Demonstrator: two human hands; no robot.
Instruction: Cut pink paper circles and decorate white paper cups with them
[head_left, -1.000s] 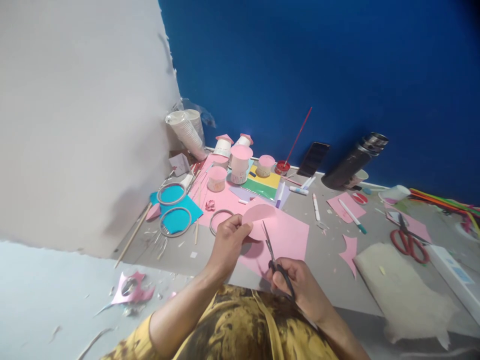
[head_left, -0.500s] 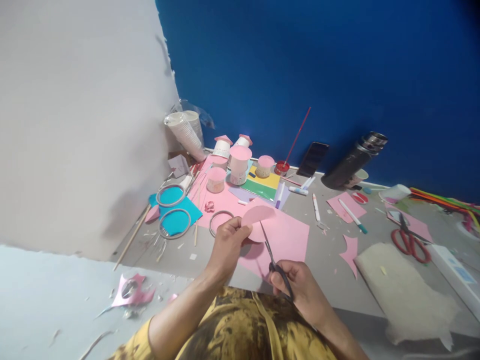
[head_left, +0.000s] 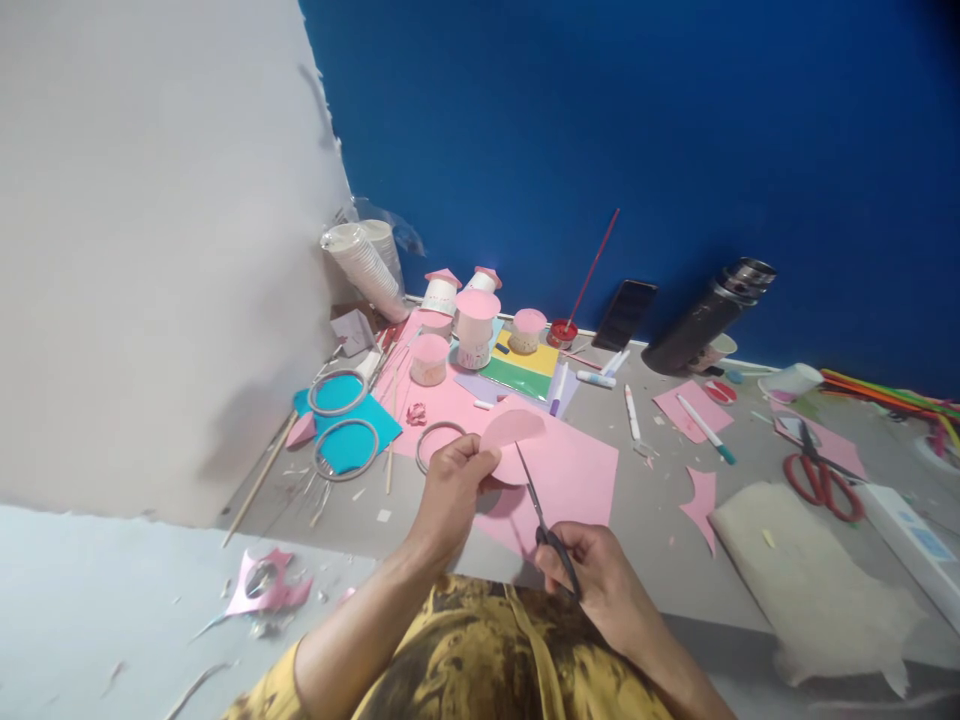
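Between the thumb and fingers of my left hand [head_left: 456, 490] is a round piece of pink paper [head_left: 514, 430], with its upper part curling over. My right hand [head_left: 589, 565] grips dark-handled scissors [head_left: 546, 530], whose blades reach up to the paper disc and look nearly closed. Below the disc lies a large pink sheet [head_left: 574, 470] on the table. A grey ring [head_left: 421, 450] is partly hidden behind my left hand.
Pink-topped paper cups [head_left: 475, 330] stand towards the blue wall. Two grey rings [head_left: 337, 392] rest on blue paper at the left. Red-handled scissors [head_left: 821, 480], a cream-coloured packet [head_left: 802, 580] and a black flask [head_left: 705, 315] are on the right. Several markers [head_left: 632, 412] lie about.
The scissors and both hands keep almost the same position at the pink disc. The view has shifted slightly; the disc's curled part sits a little lower.
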